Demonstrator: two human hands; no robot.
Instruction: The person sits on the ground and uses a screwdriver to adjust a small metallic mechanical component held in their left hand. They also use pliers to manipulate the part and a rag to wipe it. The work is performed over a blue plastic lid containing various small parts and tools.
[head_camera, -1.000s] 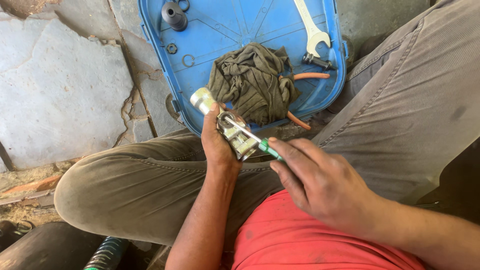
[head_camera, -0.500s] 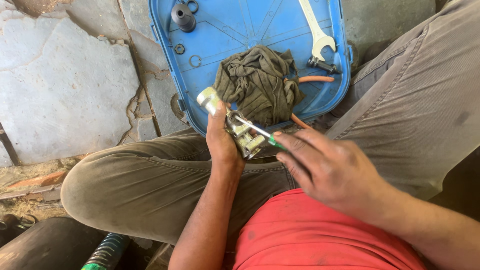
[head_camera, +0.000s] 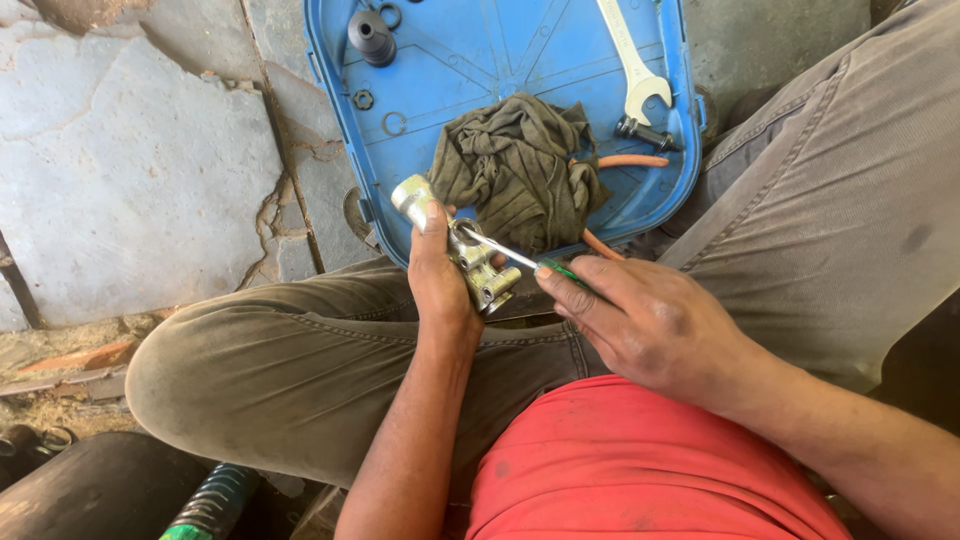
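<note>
My left hand (head_camera: 440, 285) grips a silver metal cylinder part (head_camera: 470, 252) with several ports, held over my lap near the tray's front edge. My right hand (head_camera: 650, 325) pinches a thin screwdriver (head_camera: 520, 259) with a green handle; its metal tip rests in the part's top. Just beyond lies a blue plastic tray (head_camera: 480, 50) holding a crumpled olive rag (head_camera: 520, 170), an open-end spanner (head_camera: 632, 70), a black rubber boot (head_camera: 372, 35), an orange hose (head_camera: 630, 161) and small rings (head_camera: 394, 124).
Cracked stone paving (head_camera: 130, 180) spreads to the left. My knees in grey-brown trousers (head_camera: 830, 210) flank the tray. A dark pipe (head_camera: 90, 500) and a green-striped spring hose (head_camera: 205, 505) lie at the bottom left.
The view has shifted slightly; both hands sit a little lower and to the right. The screwdriver stays in the part, and my left hand keeps its grip.
</note>
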